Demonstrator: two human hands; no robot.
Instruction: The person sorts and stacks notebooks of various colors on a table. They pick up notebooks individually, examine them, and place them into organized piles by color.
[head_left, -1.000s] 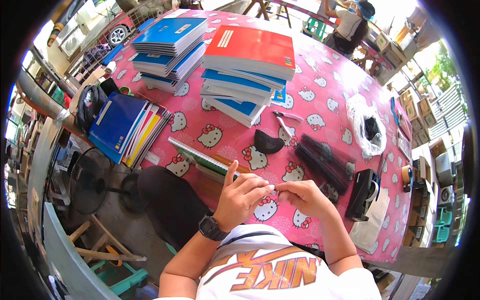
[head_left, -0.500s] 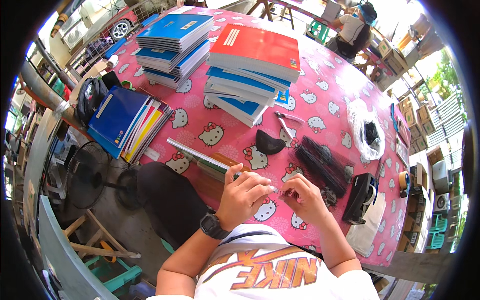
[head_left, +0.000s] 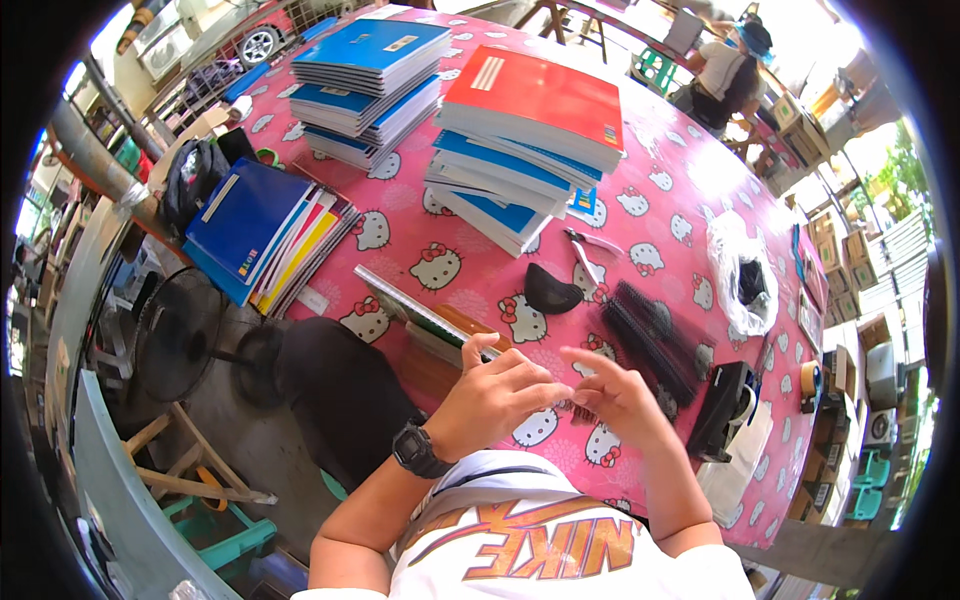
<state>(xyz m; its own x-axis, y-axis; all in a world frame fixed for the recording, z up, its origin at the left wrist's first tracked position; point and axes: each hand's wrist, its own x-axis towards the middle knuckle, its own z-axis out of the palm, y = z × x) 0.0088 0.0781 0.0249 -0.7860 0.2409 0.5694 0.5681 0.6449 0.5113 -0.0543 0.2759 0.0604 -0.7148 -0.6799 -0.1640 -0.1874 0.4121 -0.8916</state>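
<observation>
My left hand (head_left: 500, 385), with a black watch at its wrist, is closed around the near end of a notebook (head_left: 425, 317). The notebook is seen edge-on, a thin white strip with a row of holes along it. Close beside the left fingertips, my right hand (head_left: 625, 400) pinches a short dark spiral coil (head_left: 580, 413), its index finger lifted; the fingers partly hide the coil. Loose black binding coils (head_left: 650, 340) lie in a bundle beyond the right hand. A black curved pad (head_left: 552, 290) and pliers with pale handles (head_left: 585, 255) rest farther off.
Stacks of spiral notebooks, blue (head_left: 370, 45) and red-topped (head_left: 535, 95), stand at the back. More notebooks (head_left: 250, 225) lie at the left edge. To the right are a black tape dispenser (head_left: 725, 410), a plastic bag (head_left: 742, 275) and a tape roll (head_left: 810, 378). A person (head_left: 725, 75) sits far back.
My right index finger has lifted away from the pinch, and the right hand sits slightly farther right. My left hand still grips the notebook. The whole view has shifted a little.
</observation>
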